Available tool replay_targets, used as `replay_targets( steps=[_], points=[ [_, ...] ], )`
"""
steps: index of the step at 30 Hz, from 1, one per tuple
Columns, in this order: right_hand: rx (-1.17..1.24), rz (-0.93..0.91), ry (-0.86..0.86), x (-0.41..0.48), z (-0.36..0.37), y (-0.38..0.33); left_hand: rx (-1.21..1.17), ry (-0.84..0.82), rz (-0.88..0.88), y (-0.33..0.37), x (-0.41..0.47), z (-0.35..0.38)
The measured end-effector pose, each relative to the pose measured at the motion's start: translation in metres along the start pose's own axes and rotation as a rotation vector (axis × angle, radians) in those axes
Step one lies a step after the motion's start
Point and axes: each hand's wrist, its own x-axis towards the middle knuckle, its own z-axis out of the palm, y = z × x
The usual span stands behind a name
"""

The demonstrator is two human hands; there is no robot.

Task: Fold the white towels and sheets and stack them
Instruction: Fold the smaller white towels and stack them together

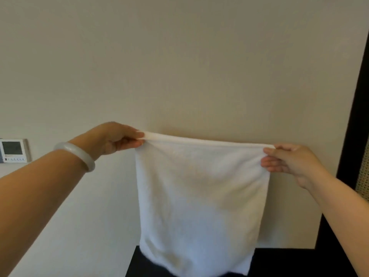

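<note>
At the far left you have a small wall control panel (13, 150) with a grey screen, mounted on the cream wall (179, 56). Your left forearm reaches up past it, a pale bangle (76, 154) around the wrist. Your left hand (114, 137) is curled, thumb and fingers pinching the top left corner of the white towel (199, 196).

The towel hangs in the air between your two hands, in front of the wall. Its top edge runs nearly taut from one hand to the other, dipping slightly to the right, and looks doubled over into a soft roll. The cloth falls flat and roughly square below that edge, narrowing a little toward the bottom. Its lower edge hangs in front of a dark surface (289, 262) at the bottom of the view; you cannot tell whether it touches.

Your right hand (287, 159) pinches the top right corner, fingers curled in against the cloth and thumb on top. Beyond it, at the right edge, a dark frame (351, 126) runs down the wall, with a strip of pale woven mesh (363, 176) beside it.
</note>
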Motion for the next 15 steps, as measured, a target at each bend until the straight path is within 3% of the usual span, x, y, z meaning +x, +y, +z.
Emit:
replay_targets(
  steps=[3,6,10,15],
  points=[
    [0.062,-0.059,-0.044,-0.013,-0.011,-0.009,0.002,-0.03,0.064,0.004,-0.02,-0.008],
    [0.129,0.037,-0.091,-0.042,-0.022,0.023,0.077,-0.06,0.033,-0.044,-0.044,-0.02],
    [0.106,0.393,-0.097,-0.102,-0.029,0.126,0.224,-0.01,-0.142,-0.184,-0.08,-0.023],
    [-0.099,0.779,0.027,-0.186,-0.027,0.248,0.466,-0.038,-0.449,-0.34,-0.145,-0.015]
  ],
)
